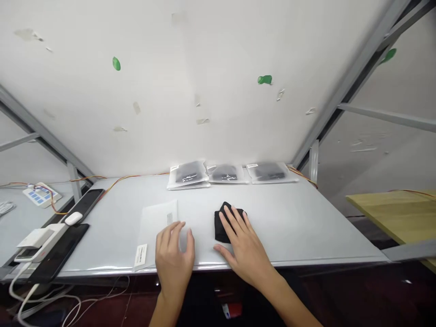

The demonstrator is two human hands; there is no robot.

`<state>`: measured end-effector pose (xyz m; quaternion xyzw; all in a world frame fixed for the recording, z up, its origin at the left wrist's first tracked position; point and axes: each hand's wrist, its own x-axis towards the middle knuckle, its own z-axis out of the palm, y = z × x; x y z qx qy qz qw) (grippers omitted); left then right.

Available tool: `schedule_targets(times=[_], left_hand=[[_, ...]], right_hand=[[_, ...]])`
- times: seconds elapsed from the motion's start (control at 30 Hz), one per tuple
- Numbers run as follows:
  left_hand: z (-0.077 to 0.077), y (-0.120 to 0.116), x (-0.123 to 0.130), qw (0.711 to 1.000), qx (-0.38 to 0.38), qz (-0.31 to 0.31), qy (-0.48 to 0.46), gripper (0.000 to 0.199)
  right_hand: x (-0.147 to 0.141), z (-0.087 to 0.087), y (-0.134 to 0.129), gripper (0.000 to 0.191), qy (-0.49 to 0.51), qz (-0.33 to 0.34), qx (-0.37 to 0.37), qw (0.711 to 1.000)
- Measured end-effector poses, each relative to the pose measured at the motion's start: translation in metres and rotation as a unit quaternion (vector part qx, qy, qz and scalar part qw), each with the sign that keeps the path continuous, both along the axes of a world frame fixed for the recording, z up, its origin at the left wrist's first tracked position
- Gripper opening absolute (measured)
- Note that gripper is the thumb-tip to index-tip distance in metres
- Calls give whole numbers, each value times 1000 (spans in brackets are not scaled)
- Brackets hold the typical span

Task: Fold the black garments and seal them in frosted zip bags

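Under my right hand (240, 238) lies a small folded piece of black cloth (222, 227). The fingers of that hand are stretched out flat on top of it and cover much of its right side. My left hand (175, 250) hovers at the table's front edge, fingers curved and thumb apart, with nothing between them. Just behind and left of it, a frosted clear plastic bag (153, 222) lies flat. A white label (141, 255) sits at the bag's front corner, and small print shows near its right side.
Several frosted bags with dark contents, such as the middle bag (227, 174), line the back of the grey table (289, 222). On the left are a power strip (44, 245), dark phone-like slabs (63, 250), a white earbud case (73, 218) and cables. Metal posts flank the table.
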<state>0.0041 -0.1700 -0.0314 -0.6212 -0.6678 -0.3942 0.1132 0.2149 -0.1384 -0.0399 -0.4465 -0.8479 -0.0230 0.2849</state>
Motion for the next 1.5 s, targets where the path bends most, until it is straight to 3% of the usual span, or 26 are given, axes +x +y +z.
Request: schedule_targets(times=[0.13,0.23,0.3,0.4,0.53,0.63,0.73,0.83,1.07,1.23,1.43,1.5], left_hand=[[16,20,-36,968,-189,132,101,50],[18,21,-44,936,-282,145,156,44],[16,16,-45,930,-299,113,179,39],[11,4,-48,923,-318,28,214,44],[12,-12,-59,911,-318,-103,241,61],[17,-19,-65,894,-335,-144,259,70],[18,-21,-66,877,-364,-145,277,73],[16,-21,-68,882,-360,-132,274,77],[27,-27,-76,911,-269,-204,238,34],[34,-29,-77,912,-248,-231,230,48],[13,-23,-87,902,-224,-228,290,72],[15,-18,-88,893,-197,-244,323,73]], right_hand=[[1,-10,-4,87,-34,16,-38,999],[9,-11,-17,99,-39,38,-45,998],[17,-13,-29,102,-49,56,-37,997],[31,-22,-44,85,-83,73,16,994],[51,-32,-50,95,-97,86,70,989],[59,-31,-49,105,-71,99,53,991],[58,-28,-49,112,-44,100,35,993],[54,-26,-50,114,-30,95,30,995],[50,-31,-49,117,-25,90,42,995],[55,-33,-49,112,-39,91,30,995],[48,-44,-51,103,-79,11,49,996],[44,-50,-50,99,-82,-9,75,994]])
